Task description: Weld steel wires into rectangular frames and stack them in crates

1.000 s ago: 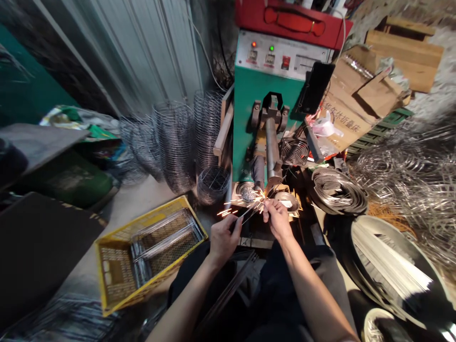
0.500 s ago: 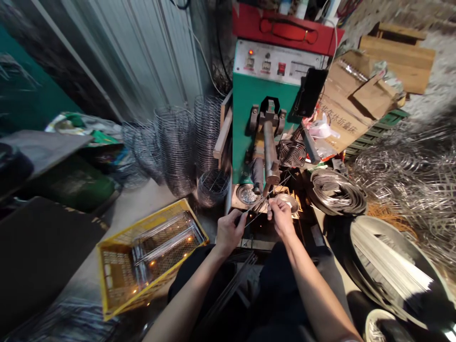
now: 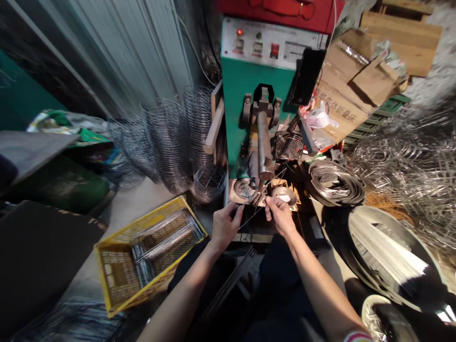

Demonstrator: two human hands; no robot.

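Observation:
My left hand is closed in a pinch, thumb and fingertips at a thin metal wire below the spot welder's electrodes. My right hand pinches wire a little to the right, close under the lower tip. The green spot welder stands straight ahead, its thick upper electrode arm reaching toward my hands. Just behind my fingers sit a round dish of small metal bits and a second shallow dish. Exactly where the wires meet the electrodes is too small to make out.
A yellow crate with bent wire pieces stands at left, below stacks of wire rings. To the right are coiled metal strips, a large basin of straight strips, tangled wire and a cardboard box.
The view has shifted slightly, so the welder sits higher and farther left. Sparks seen around the crate are gone. Both hands stay close together below the electrodes, a little lower relative to them.

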